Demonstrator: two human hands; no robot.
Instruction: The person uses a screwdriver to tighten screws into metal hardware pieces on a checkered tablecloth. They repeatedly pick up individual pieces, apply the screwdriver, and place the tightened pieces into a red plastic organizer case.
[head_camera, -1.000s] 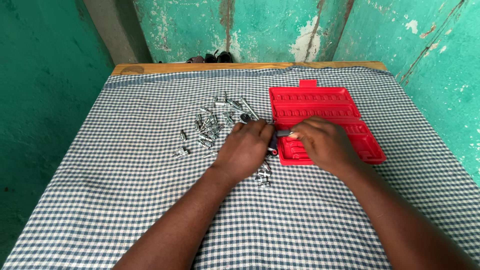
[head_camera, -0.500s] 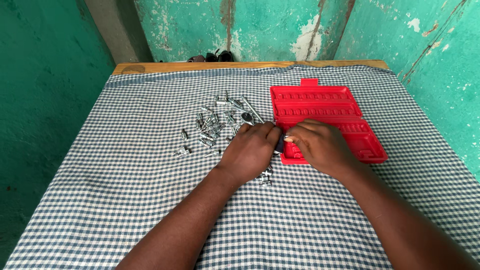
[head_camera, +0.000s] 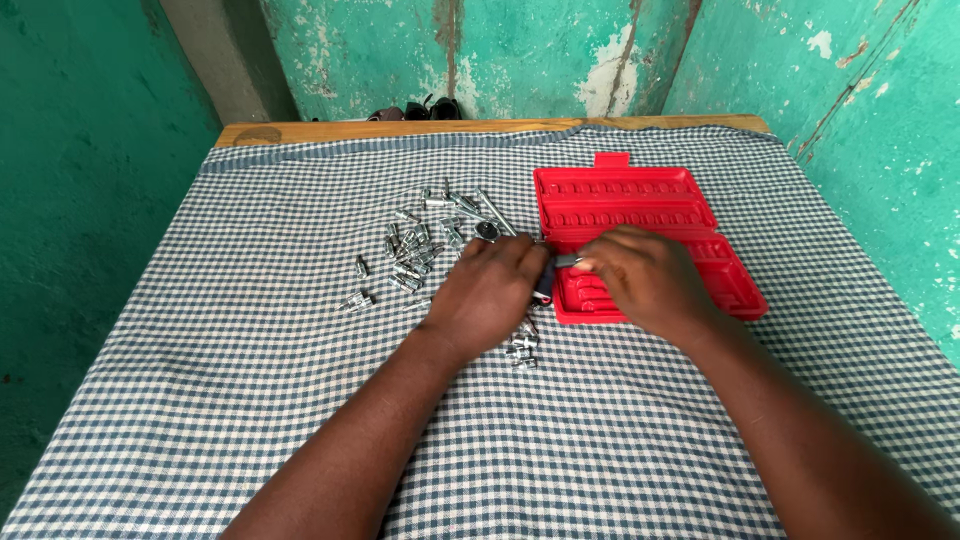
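An open red plastic tool case (head_camera: 640, 215) lies on the checked cloth at centre right. My right hand (head_camera: 640, 280) rests over its near left corner, fingers closed on a small grey metal tool (head_camera: 566, 261). My left hand (head_camera: 490, 292) sits just left of the case; it grips the dark handle end (head_camera: 543, 285) of the same tool. Several silver sockets and bits (head_camera: 425, 245) are scattered left of the case, and a few more sockets (head_camera: 522, 345) lie just below my left hand.
The table is covered with a blue-and-white checked cloth (head_camera: 250, 350); its wooden far edge (head_camera: 400, 130) shows at the back. Peeling green walls close in behind and on both sides. Dark objects (head_camera: 420, 108) lie on the floor beyond the table.
Both hands have shifted slightly up and toward the case's left edge, still together on the small tool. The case and loose sockets have not moved.
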